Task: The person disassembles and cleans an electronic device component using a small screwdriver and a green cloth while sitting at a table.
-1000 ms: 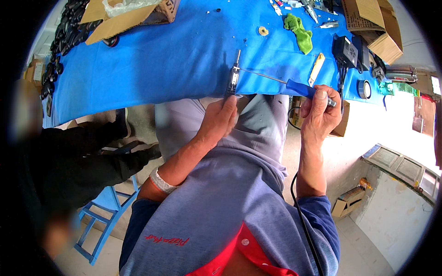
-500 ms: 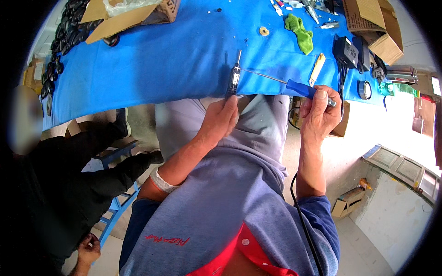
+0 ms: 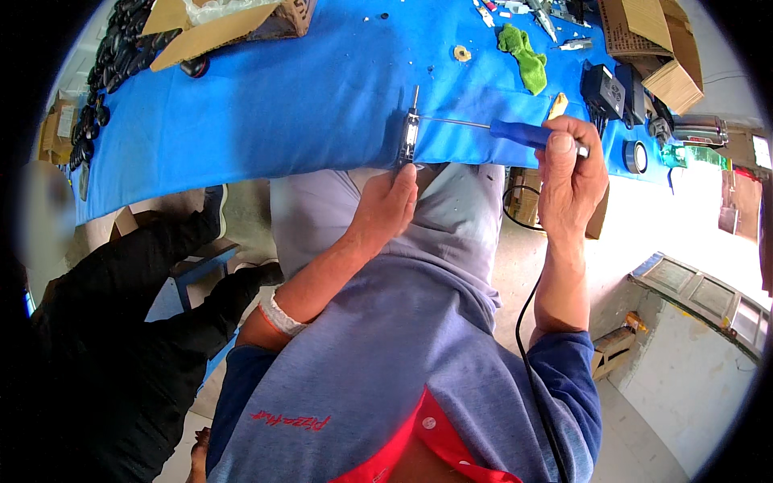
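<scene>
My left hand point(image 3: 386, 201) is closed around the lower end of a slim device point(image 3: 409, 138) with a silvery inner frame and a thin metal shaft pointing away from me. It is held upright at the near edge of the blue cloth point(image 3: 314, 121). In my right hand point(image 3: 570, 173) is a screwdriver point(image 3: 519, 134) with a blue handle, lying nearly level. Its thin blade points left to the upper part of the device; whether the tip touches cannot be made out.
A green cloth point(image 3: 525, 58), a yellow-handled tool point(image 3: 558, 105), black adapters point(image 3: 604, 90) and a tape roll point(image 3: 635, 157) lie to the right. Cardboard boxes point(image 3: 213, 36) stand far left and far right. Black parts point(image 3: 121, 60) line the left edge. A person in black point(image 3: 137, 346) sits at left.
My right hand has shifted slightly right and up, and the screwdriver has swung to a more level line. My left hand and the device have barely moved. The person at left has shifted.
</scene>
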`<act>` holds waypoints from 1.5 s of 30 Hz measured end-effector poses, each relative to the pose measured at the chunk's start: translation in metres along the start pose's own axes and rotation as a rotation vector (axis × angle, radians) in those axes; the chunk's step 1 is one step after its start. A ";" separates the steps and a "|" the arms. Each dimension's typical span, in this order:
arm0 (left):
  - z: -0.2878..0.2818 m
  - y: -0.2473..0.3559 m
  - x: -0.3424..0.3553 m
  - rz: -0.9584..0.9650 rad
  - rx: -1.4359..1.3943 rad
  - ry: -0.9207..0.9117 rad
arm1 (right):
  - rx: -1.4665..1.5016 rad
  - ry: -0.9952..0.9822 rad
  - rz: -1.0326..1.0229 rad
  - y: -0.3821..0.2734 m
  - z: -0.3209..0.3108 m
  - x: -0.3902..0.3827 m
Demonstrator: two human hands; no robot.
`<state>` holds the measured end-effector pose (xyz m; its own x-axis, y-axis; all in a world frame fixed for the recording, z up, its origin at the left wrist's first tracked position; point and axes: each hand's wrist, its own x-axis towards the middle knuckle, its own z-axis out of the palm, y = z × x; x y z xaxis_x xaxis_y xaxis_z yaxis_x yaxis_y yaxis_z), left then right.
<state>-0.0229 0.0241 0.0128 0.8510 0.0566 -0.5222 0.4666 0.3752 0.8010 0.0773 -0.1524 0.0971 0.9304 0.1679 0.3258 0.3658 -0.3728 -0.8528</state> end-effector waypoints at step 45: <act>-0.002 -0.001 0.007 -0.081 -0.105 -0.021 | 0.258 -0.173 -0.085 -0.031 0.024 0.047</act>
<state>-0.0179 0.0263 0.0074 0.8169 0.0028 -0.5767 0.5071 0.4727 0.7207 0.1086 -0.1113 0.1294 0.8710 0.3494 0.3453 0.4044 -0.1109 -0.9078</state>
